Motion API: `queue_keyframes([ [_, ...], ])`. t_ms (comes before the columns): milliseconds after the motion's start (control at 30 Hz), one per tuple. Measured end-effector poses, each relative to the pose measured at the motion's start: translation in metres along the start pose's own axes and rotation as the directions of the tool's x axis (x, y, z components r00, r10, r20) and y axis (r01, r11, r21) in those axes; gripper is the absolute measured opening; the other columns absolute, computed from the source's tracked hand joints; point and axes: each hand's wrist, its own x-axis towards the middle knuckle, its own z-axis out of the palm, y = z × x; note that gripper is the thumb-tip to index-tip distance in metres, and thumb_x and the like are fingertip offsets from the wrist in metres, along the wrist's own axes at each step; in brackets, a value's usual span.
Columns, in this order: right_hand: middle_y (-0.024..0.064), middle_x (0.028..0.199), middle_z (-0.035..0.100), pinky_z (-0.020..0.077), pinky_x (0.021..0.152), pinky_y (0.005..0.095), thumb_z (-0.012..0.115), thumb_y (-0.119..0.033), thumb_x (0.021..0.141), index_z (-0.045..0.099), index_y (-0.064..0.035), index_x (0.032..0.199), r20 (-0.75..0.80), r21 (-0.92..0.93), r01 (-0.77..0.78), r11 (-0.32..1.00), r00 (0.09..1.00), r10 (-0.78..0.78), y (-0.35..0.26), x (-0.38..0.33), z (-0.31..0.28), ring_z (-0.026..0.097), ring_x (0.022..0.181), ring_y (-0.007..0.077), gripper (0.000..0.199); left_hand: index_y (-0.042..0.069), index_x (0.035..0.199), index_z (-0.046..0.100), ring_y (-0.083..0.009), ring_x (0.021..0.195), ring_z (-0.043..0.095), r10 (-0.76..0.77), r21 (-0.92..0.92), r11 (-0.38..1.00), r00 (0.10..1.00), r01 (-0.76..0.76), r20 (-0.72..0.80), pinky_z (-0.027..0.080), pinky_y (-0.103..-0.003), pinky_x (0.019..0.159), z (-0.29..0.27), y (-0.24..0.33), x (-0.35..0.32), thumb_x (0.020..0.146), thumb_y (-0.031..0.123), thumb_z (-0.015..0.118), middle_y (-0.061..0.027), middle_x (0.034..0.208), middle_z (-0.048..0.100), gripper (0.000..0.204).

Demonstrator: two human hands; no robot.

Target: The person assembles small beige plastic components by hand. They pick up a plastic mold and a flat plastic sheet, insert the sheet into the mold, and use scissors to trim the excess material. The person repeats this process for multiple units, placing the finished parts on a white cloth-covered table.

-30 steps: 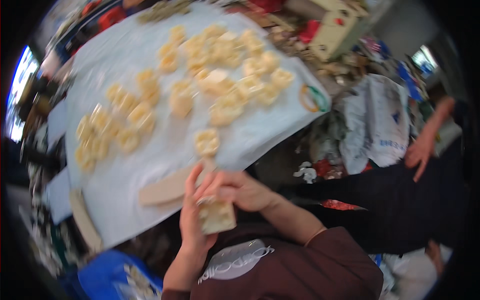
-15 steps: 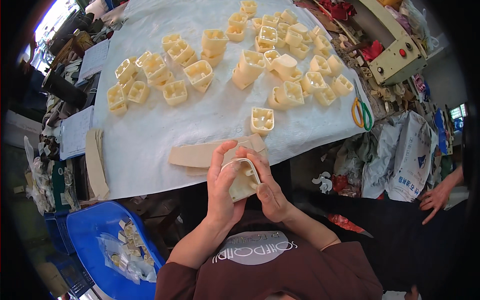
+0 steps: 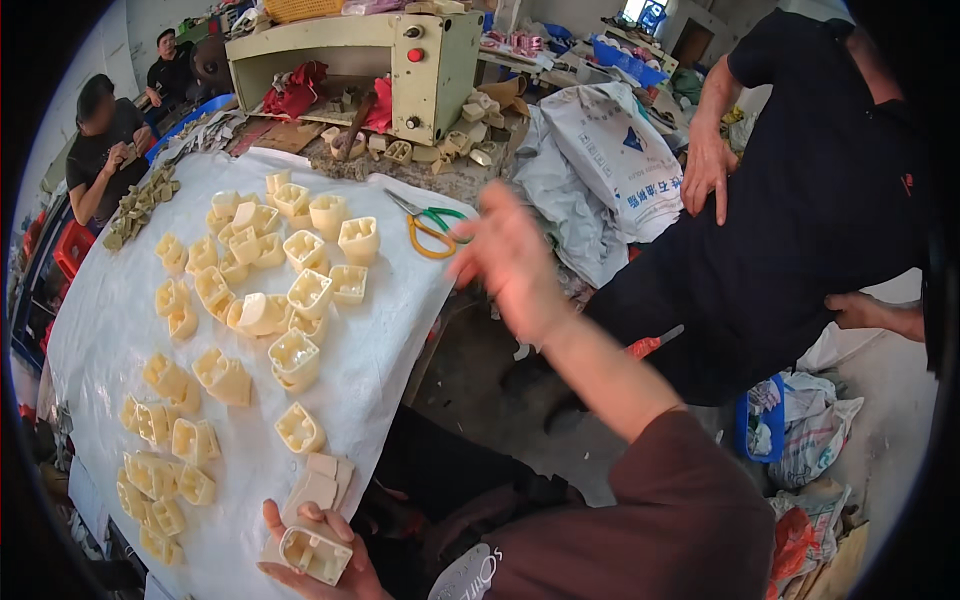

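Note:
My left hand (image 3: 343, 578) is at the bottom edge, shut on a cream plastic moulded part (image 3: 306, 552) with square cavities, over the near edge of the white-covered table (image 3: 390, 300). My right hand (image 3: 510, 262) is stretched out forward, blurred, with fingers apart and nothing in it. It hovers just right of the green-and-yellow scissors (image 3: 430, 225) at the table's edge. Several more cream parts (image 3: 290, 355) lie scattered over the cloth. A flat cream strip (image 3: 318, 484) lies just beyond my left hand.
A cream machine housing with a red button (image 3: 400, 60) stands at the back. A white printed sack (image 3: 600, 150) lies beside it. A person in dark clothes (image 3: 800, 210) stands close on the right. Two people (image 3: 100, 145) sit at the table's far left corner.
My right hand has let go of the cream part and reached out toward the scissors. My left hand alone keeps the part. The view has swung to the right.

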Motion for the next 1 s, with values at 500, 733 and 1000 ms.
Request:
queue_keyframes([
  [500,0.0098,0.092,0.058,0.0476,0.067,0.0274,0.057,-0.008,0.083,0.044,-0.0018,0.120,0.027,-0.206,0.243,0.948,0.970,-0.243,-0.036,0.052,-0.016,0.054,0.070,0.0137,0.041,0.008,0.137,0.028,-0.0337,0.076,0.057,0.012,0.184,0.983,0.992,0.011,-0.124,0.049,-0.032,0.044,0.012,-0.001,-0.002,0.082,0.061,0.049,-0.0238,0.104,0.055,0.079],
  [733,0.0181,0.125,0.040,0.0365,0.088,0.0468,0.073,-0.025,0.064,0.044,-0.0039,0.121,0.833,0.067,0.714,0.697,0.344,-0.433,-0.006,-0.087,0.121,0.042,0.115,0.0352,0.067,0.011,0.138,0.028,-0.0300,0.102,0.053,0.053,0.312,0.950,0.988,-0.005,-0.146,0.045,-0.043,0.085,0.009,-0.011,-0.001,0.088,0.060,0.036,-0.0191,0.121,0.048,0.070],
  [1000,0.0149,0.111,0.050,0.0420,0.087,0.0373,0.059,-0.019,0.080,0.048,0.0036,0.118,0.745,-0.141,0.569,0.811,0.600,-0.292,0.038,-0.116,0.146,0.048,0.108,0.0291,0.045,0.015,0.143,0.014,-0.0256,0.132,0.026,0.098,0.881,0.472,0.995,-0.026,-0.023,0.021,-0.044,0.107,-0.025,-0.003,-0.012,0.086,0.054,0.049,-0.0080,0.139,0.032,0.077],
])
